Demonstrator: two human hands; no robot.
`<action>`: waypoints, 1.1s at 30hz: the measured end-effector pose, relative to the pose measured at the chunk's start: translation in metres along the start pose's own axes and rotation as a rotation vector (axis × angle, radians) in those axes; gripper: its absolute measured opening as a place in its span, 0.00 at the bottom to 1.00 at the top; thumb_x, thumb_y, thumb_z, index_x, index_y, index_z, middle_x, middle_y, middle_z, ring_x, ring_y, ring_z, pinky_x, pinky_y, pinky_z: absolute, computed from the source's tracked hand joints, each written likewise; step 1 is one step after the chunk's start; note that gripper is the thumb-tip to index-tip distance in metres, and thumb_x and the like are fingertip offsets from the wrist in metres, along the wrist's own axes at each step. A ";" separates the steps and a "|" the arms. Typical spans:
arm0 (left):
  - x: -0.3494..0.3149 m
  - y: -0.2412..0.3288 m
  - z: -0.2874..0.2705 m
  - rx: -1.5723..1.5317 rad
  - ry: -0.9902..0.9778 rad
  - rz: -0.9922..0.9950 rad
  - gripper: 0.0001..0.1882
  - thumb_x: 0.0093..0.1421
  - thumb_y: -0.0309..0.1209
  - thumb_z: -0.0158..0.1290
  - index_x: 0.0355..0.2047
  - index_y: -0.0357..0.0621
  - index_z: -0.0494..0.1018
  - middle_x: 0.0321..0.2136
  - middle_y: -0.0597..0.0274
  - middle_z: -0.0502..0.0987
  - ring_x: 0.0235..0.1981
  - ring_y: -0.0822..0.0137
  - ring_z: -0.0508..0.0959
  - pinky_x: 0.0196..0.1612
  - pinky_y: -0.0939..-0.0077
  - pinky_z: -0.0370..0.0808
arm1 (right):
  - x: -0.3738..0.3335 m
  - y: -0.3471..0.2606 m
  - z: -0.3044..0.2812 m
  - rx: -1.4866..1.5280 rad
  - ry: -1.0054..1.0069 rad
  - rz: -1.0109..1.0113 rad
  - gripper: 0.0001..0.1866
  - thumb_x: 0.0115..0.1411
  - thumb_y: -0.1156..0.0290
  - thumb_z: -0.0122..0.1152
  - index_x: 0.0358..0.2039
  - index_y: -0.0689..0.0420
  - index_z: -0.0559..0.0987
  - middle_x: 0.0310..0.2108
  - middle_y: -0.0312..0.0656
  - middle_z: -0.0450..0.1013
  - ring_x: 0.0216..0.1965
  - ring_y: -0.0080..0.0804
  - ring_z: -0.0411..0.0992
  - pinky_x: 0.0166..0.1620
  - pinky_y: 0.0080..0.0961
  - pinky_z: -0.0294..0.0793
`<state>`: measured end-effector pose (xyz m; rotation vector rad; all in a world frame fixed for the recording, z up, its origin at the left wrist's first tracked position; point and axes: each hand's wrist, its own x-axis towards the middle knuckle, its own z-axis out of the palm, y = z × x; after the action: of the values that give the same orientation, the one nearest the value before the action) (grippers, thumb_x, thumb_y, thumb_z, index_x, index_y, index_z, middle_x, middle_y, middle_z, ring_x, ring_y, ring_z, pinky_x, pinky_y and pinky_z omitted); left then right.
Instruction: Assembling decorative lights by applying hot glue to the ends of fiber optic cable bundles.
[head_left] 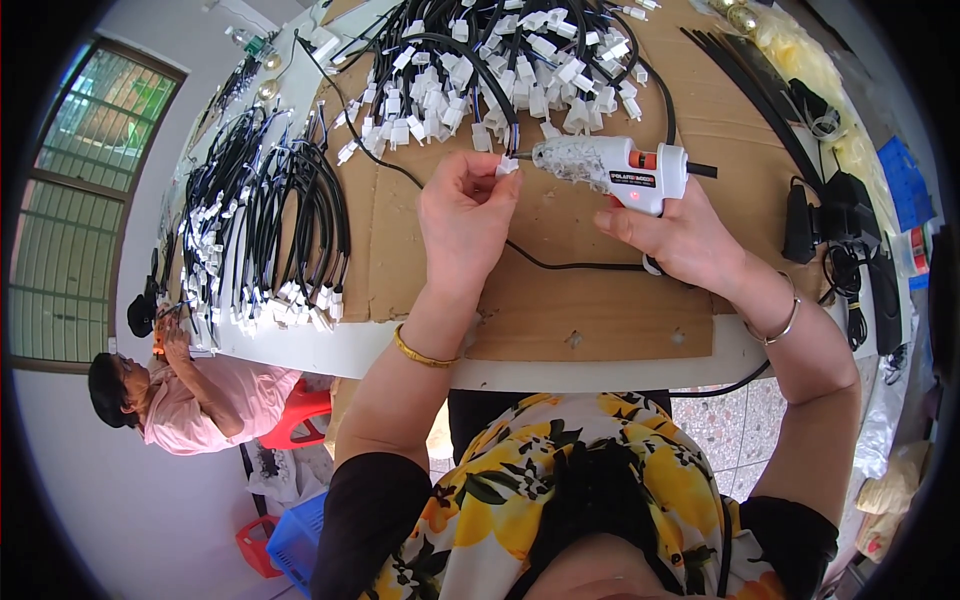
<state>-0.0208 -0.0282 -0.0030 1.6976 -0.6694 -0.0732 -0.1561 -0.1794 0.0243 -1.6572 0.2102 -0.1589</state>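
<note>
Between the fingertips of my left hand (pixel 468 215) is a small white plug connector (pixel 507 165) at the end of a black cable. My right hand (pixel 690 235) grips a white hot glue gun (pixel 640 185) by its handle. Its nozzle points left and meets or nearly touches the connector; the exact contact is too small to tell. Stringy clear glue coats the front of the gun, and a black glue stick (pixel 703 170) sticks out at its back. Just beyond my hands lies a large heap of black cables with white connectors (pixel 440 85).
Brown cardboard (pixel 590 320) covers the white table. More bundled cables (pixel 320 210) lie at the left, where a co-worker in pink (pixel 215 405) sits. The gun's black cord (pixel 570 266) crosses the cardboard. Black power adapters (pixel 845 215) and long black sticks (pixel 760 105) lie right.
</note>
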 end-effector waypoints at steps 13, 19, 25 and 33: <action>-0.001 0.002 0.002 0.176 0.117 0.151 0.06 0.45 0.20 0.55 0.24 0.36 0.69 0.19 0.61 0.74 0.18 0.73 0.75 0.21 0.82 0.71 | -0.001 -0.002 0.002 0.086 -0.003 0.018 0.15 0.48 0.80 0.59 0.37 0.60 0.68 0.30 0.32 0.67 0.31 0.15 0.64 0.34 0.14 0.68; -0.002 0.006 0.003 0.329 0.120 0.232 0.07 0.44 0.20 0.55 0.24 0.38 0.69 0.18 0.61 0.74 0.17 0.71 0.75 0.21 0.80 0.71 | -0.001 0.001 0.000 0.071 -0.002 0.017 0.15 0.49 0.80 0.59 0.37 0.61 0.68 0.30 0.31 0.67 0.31 0.14 0.64 0.34 0.14 0.67; -0.002 0.004 0.001 0.375 0.118 0.292 0.07 0.43 0.20 0.55 0.24 0.39 0.68 0.18 0.60 0.73 0.17 0.69 0.74 0.19 0.78 0.70 | -0.002 -0.001 0.001 0.066 0.001 0.043 0.14 0.49 0.80 0.59 0.36 0.60 0.67 0.29 0.30 0.66 0.31 0.13 0.64 0.33 0.13 0.67; -0.002 0.004 0.001 0.388 0.118 0.322 0.07 0.43 0.20 0.55 0.23 0.39 0.68 0.18 0.60 0.73 0.17 0.68 0.74 0.19 0.78 0.70 | -0.003 0.000 0.002 0.067 -0.009 0.030 0.13 0.49 0.81 0.58 0.34 0.60 0.67 0.28 0.30 0.66 0.31 0.13 0.64 0.34 0.13 0.67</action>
<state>-0.0247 -0.0283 -0.0003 1.9197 -0.9012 0.4048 -0.1583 -0.1768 0.0237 -1.5867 0.2211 -0.1346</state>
